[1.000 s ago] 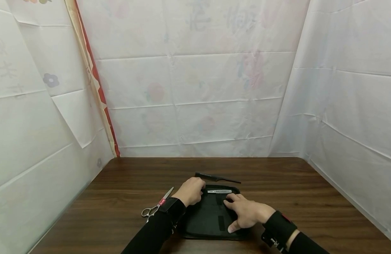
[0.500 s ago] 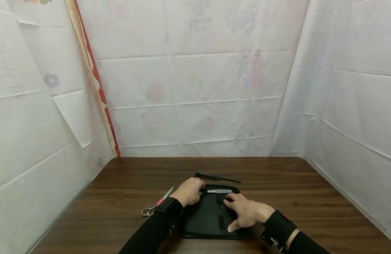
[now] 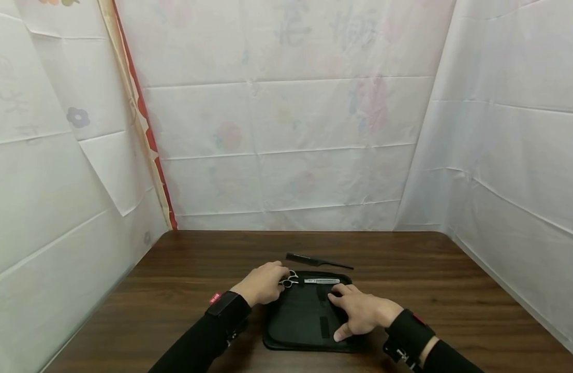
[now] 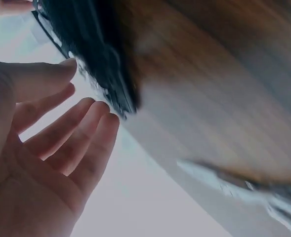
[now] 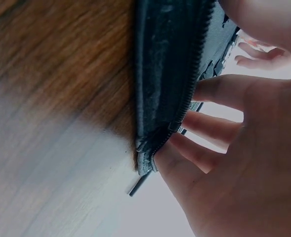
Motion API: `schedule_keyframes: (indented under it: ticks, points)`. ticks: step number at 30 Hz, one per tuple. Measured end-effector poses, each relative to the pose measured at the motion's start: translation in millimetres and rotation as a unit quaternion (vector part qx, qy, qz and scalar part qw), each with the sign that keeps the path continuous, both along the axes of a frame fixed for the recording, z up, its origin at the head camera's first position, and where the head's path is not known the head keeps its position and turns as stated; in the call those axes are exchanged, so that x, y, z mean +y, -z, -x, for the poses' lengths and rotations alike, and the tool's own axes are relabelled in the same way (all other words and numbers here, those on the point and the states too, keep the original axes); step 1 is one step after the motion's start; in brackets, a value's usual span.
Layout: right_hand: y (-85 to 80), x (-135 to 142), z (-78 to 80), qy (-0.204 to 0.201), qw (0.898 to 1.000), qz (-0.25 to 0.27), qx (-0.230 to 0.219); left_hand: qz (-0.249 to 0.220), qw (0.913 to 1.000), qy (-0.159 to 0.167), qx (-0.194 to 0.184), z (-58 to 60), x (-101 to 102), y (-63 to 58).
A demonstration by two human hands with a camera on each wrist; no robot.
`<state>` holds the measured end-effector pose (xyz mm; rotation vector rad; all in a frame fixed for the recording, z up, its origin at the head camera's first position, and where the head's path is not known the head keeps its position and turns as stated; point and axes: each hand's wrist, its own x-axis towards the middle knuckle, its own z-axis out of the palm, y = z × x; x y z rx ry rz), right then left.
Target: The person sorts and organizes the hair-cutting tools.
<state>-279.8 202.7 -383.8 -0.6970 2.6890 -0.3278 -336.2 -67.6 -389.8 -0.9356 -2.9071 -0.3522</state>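
While steadying case [image 3: 297,324] with spread-fingered right hand [image 3: 361,311], best ease left hand [image 3: 262,283], with parted fingers gripping nothing, clear of scissors [image 3: 315,281] without snagging.

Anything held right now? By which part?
Nothing appears held: left hand is open beside the case; right hand rests on the case's right edge.

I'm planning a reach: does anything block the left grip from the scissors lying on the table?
Nothing visible does: the left wrist view shows only tabletop and white backdrop between the left grip and the scissors. In the head view the wristband mostly hides them.
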Motion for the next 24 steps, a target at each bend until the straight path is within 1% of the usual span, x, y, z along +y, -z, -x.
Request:
schedule_keyframes:
  ticks: [4,8,11,14,19,24]
  points:
    - [-0.4,-0.4,-1.0,0.000,1.000,0.000,0.002,-0.018,0.9996,-0.022,-0.009,-2.9,-13.5,-6.9]
    - [0.1,-0.1,-1.3,-0.001,1.000,0.003,0.004,-0.015,0.9978,-0.063,-0.011,-8.5,-24.8,-14.5]
    - [0.4,-0.2,-1.3,-0.002,1.000,0.004,0.004,0.002,0.9950,-0.098,-0.020,-14.1,-33.1,-21.5]
    - [0.5,-0.4,-1.1,-0.003,1.000,0.003,0.005,0.019,0.9914,-0.126,-0.032,-19.6,-42.1,-28.5]
    - [0.6,-0.6,-1.1,-0.002,1.000,0.001,0.007,0.050,0.9856,-0.152,-0.054,-26.8,-56.7,-35.9]
    - [0.6,-0.7,-1.7,0.003,1.000,-0.002,0.006,0.075,0.9772,-0.176,-0.092,-31.6,-68.4,-37.7]
